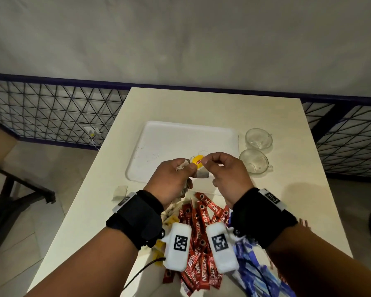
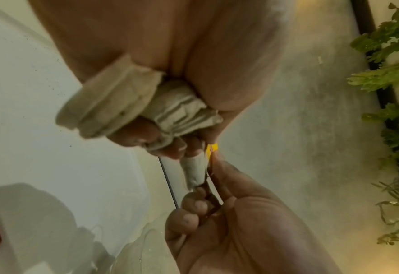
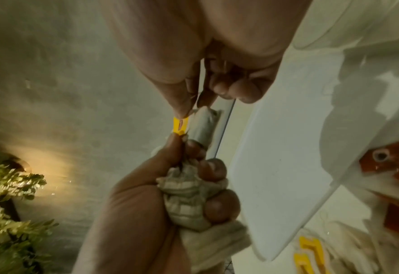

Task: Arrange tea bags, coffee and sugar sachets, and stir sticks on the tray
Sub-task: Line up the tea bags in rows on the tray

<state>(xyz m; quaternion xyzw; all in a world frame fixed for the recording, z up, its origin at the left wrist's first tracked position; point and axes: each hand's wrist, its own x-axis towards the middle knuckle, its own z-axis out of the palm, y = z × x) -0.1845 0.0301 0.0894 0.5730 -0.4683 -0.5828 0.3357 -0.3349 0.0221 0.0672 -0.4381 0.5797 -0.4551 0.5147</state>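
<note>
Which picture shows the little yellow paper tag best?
The head view: the small yellow paper tea-bag tag faces the camera, red logo visible, between both hands. Both wrist views show it only as a thin edge-on sliver.

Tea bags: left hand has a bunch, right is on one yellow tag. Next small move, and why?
Probably draw that one tea bag free with the right hand and lay it on the tray. The left hand grips a bunch of tea bags, the right pinches the yellow tag of one hanging between the hands, and the tray holds no items yet.
</note>
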